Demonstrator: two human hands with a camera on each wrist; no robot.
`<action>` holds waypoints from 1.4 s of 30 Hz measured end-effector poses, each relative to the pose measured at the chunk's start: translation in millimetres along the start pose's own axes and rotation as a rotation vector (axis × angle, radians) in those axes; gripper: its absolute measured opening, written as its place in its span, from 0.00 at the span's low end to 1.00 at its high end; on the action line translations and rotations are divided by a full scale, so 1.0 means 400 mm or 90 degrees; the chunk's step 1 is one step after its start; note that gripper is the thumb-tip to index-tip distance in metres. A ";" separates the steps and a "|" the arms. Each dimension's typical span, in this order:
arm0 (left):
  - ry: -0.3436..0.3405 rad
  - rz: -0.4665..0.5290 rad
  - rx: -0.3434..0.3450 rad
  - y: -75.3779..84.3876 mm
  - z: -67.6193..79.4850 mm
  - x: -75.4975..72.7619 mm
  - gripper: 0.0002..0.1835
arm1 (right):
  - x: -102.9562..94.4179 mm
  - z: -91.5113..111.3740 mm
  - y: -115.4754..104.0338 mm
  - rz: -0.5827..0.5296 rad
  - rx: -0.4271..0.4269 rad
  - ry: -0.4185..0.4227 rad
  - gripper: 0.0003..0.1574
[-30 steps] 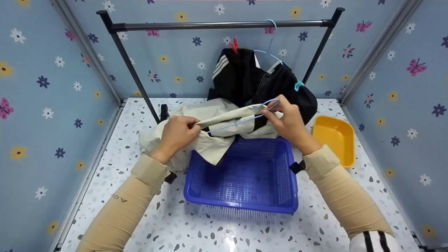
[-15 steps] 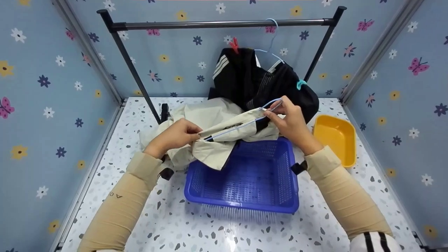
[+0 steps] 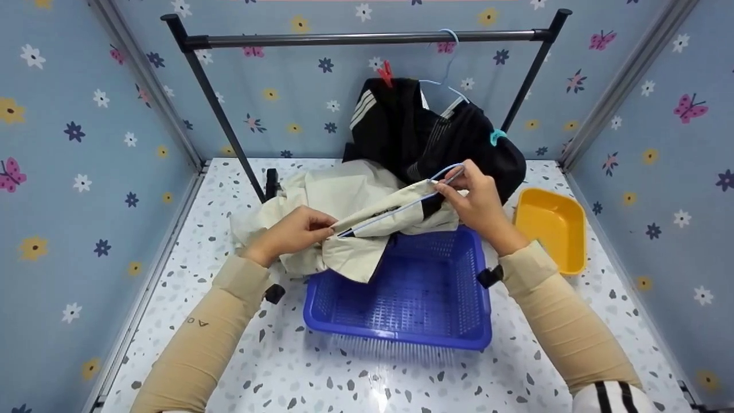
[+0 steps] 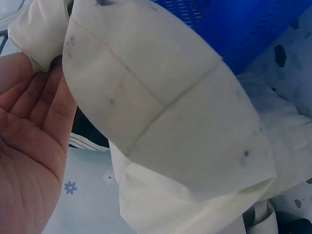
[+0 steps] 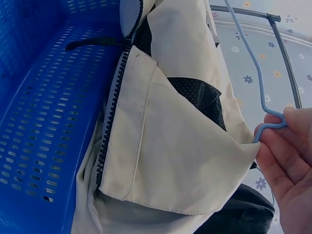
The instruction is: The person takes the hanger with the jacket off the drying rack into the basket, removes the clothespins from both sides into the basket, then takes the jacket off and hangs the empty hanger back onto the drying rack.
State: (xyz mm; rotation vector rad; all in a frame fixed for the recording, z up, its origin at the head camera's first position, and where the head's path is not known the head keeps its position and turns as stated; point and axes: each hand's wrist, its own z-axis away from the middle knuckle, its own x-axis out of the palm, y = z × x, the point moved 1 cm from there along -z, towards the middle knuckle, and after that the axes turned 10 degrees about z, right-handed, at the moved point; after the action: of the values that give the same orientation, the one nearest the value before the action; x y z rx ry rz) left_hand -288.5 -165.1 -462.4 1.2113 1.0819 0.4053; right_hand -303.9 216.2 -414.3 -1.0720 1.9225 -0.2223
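Note:
A cream zip jacket lies bunched behind and over the rear left of the basket, its zipper edge showing in the right wrist view. A light blue wire hanger runs along the jacket's opening, partly hidden inside the cloth. My right hand pinches the hanger's bent end between thumb and fingers, beside the jacket's edge. On the other side, my left hand pinches the jacket's cloth near where the hanger goes in. The left wrist view shows a broad fold of cream cloth beside the palm.
A blue plastic basket stands below the hands. Behind, a black rack carries a black garment on a blue hanger, with a red clip and a teal clip. A yellow tray sits at right.
My left hand has moved slightly down and right with the cloth, spreading the jacket's opening along the hanger. My right hand keeps its pinch, shifting only slightly to the right.

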 end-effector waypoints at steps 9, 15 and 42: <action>0.067 -0.060 0.010 -0.021 0.010 0.017 0.16 | 0.003 0.007 0.001 0.046 -0.016 0.030 0.12; 0.025 0.153 -0.051 -0.020 0.020 0.015 0.17 | 0.001 0.006 0.006 0.025 0.001 0.056 0.13; 0.072 0.197 -0.004 -0.081 0.010 0.048 0.13 | -0.021 -0.040 -0.098 -0.134 -0.074 -0.069 0.11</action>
State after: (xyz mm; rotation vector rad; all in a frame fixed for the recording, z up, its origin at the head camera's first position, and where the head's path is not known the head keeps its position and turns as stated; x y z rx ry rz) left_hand -284.9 -164.4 -500.3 1.3679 0.9878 0.7221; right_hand -291.4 194.6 -379.2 -1.3378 1.7433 -0.1667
